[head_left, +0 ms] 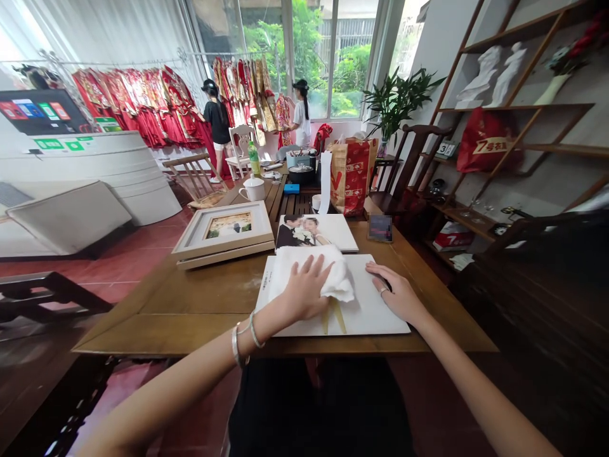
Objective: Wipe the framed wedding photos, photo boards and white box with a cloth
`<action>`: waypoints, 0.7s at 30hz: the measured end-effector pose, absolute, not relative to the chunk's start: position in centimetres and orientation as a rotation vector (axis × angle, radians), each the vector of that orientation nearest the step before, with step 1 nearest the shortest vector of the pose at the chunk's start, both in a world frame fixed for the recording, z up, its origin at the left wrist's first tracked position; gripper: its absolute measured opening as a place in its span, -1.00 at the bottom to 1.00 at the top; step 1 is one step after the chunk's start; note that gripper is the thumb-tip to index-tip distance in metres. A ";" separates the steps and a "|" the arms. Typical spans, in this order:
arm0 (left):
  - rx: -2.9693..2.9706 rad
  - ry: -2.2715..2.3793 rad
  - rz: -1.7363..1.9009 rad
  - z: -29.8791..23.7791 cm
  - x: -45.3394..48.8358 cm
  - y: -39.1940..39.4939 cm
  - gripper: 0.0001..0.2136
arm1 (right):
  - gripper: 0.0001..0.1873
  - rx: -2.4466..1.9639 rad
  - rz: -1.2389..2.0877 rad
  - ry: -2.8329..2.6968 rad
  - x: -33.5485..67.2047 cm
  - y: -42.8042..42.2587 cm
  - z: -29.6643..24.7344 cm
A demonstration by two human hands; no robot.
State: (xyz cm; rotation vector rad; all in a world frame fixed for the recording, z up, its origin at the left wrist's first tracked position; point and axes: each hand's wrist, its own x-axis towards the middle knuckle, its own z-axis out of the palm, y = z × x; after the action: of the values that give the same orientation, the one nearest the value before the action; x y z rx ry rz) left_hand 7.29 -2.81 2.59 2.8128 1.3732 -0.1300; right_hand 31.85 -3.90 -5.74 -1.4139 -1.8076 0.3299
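"White cloth (340, 276), bunched on a white panel (380, 320). Where does the panel lie?"

"Flat on the wooden surface (190, 298), at the near edge, straight in front of the person. Label (268, 278) by its left side; two yellowish strips (338, 316) showing below the cloth."

"And the fingers?"

"Left fingers (316, 269) spread, palm down on the cloth, pressing rather than clenched. Whether any fold is pinched under them, cannot tell. Right fingers (379, 270) bent a little over the panel's right side; something dark shows beneath them. Gripped or merely covered, cannot tell."

"How would the cloth handle?"

"Soft and light, by the look of it; likely to bunch and drag. Best held under a flat palm, or gathered by a loose fold."

"The panel?"

"Stiff, thin, probably light for its breadth. Smooth face, so it may slide when pushed; a steadying hold at the side suits it. For lifting, both side edges, clear of the strips, which may be sticky. Corners look the likeliest to dent."

"Neighbours?"

"A wedding print (337, 231) just behind. Stacked frames (190, 246) to the left, probably heavier, and fragile if glazed. Paper bag (354, 174) farther back."
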 end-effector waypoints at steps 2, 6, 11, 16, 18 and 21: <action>2.793 1.359 -0.193 3.1 6.8 -5.3 -0.30 | -0.67 -1.419 0.331 -1.801 31.8 -3.9 -5.7; 2.761 1.256 -0.310 3.8 5.6 -10.3 -0.16 | -0.66 -1.424 0.332 -1.788 31.7 -3.9 -5.7; 2.756 1.183 -0.260 3.1 4.0 -8.8 -0.16 | -0.66 -1.423 0.328 -1.785 31.6 -4.0 -5.7; 2.748 1.361 -0.064 1.7 2.9 -1.9 -0.34 | -0.66 -1.423 0.319 -1.793 31.6 -4.0 -5.5; 2.725 1.401 -0.025 1.5 2.7 -0.5 -0.39 | -0.66 -1.424 0.317 -1.796 31.6 -4.0 -5.5; 2.710 1.429 -0.037 1.5 2.5 -0.7 -0.38 | -0.65 -1.425 0.313 -1.798 31.5 -4.0 -5.4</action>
State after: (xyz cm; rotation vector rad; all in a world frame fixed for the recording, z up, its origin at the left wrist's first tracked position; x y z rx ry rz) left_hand 2.54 -0.66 1.50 2.7102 1.4290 -0.0371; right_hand 31.51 -4.02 -5.42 -1.4248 -1.7977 0.3132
